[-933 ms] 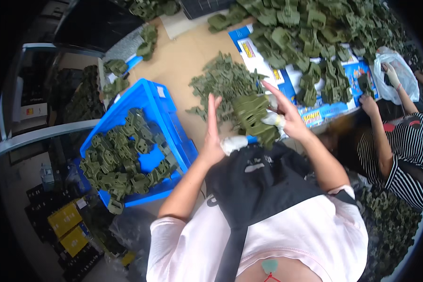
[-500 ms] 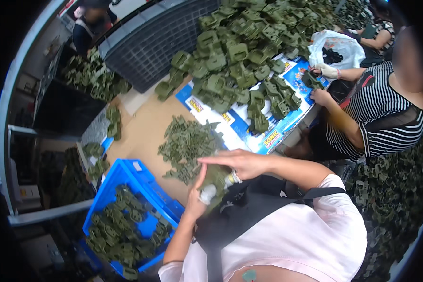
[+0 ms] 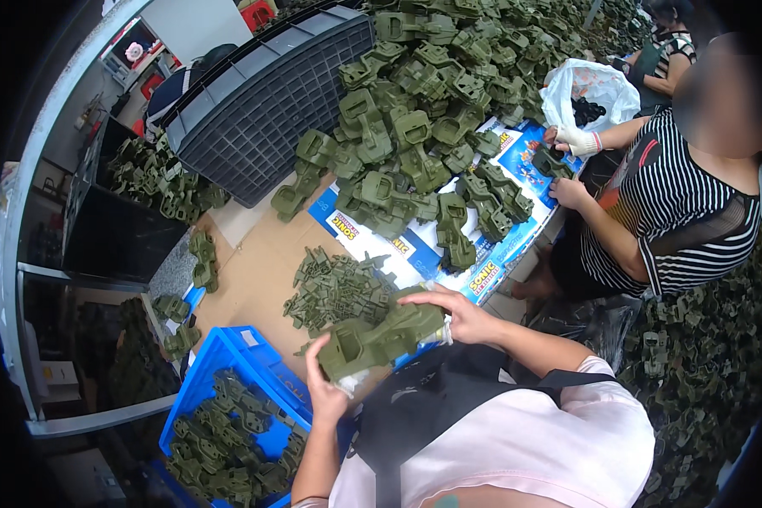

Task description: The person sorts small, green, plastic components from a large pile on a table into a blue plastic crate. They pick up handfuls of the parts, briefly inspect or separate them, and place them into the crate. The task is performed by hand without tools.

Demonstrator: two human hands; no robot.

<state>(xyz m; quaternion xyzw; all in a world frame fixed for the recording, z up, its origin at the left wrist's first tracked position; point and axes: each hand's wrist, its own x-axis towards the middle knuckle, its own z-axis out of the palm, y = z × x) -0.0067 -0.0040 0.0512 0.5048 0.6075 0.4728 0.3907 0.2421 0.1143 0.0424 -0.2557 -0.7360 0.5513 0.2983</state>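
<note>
An olive-green plastic toy vehicle body (image 3: 385,339) with a square opening is held level in front of my torso. My left hand (image 3: 326,389) closes on its left end, thumb up along the side and white wrapping on the fingers. At the other end my right hand (image 3: 455,311) grips it, its fingers partly hidden behind the part. Just beyond the body lies a heap of small green plastic pieces (image 3: 334,288) on brown cardboard (image 3: 258,258).
A blue crate (image 3: 267,377) with green parts stands at lower left. Similar bodies (image 3: 415,127) pile up behind, beside a dark grey crate (image 3: 267,106). At right, a co-worker in a striped top (image 3: 686,203) handles a green part near a white plastic bag (image 3: 559,93).
My hands have moved apart, from close together over the vehicle body to its two ends. The body now lies lengthwise between them and shows more fully. The view has shifted slightly.
</note>
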